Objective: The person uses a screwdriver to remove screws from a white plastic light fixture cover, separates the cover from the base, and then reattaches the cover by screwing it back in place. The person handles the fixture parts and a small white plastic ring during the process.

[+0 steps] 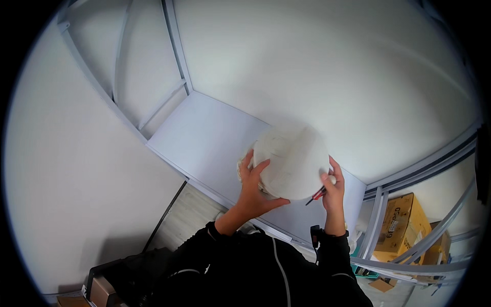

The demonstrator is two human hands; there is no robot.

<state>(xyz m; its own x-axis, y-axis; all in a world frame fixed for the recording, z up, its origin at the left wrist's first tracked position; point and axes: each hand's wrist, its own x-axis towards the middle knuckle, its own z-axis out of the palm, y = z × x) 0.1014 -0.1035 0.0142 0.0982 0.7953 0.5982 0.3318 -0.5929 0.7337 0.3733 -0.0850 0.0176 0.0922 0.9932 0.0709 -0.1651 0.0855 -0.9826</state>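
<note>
I hold a large, round, whitish thing (292,166) above a pale shelf board, one smooth broad face turned up. It looks like a drum or a lamp cover, but its exact kind is unclear. My left hand (252,190) grips its left side, with fingers spread over the rim and the thumb at the near edge. A bunched, cream-coloured edge shows behind those fingers. On the opposite side, my right hand (333,188) supports the rim. That same hand also holds a slim red-and-black tool (319,193), like a screwdriver, its thin dark tip pointing down-left.
The pale shelf board (204,133) lies in a grey metal frame (176,46) against a white wall. Cardboard boxes (401,225) stand beyond the frame at right. Dark bags and a box (105,286) sit at lower left, near a thin black pole (166,215).
</note>
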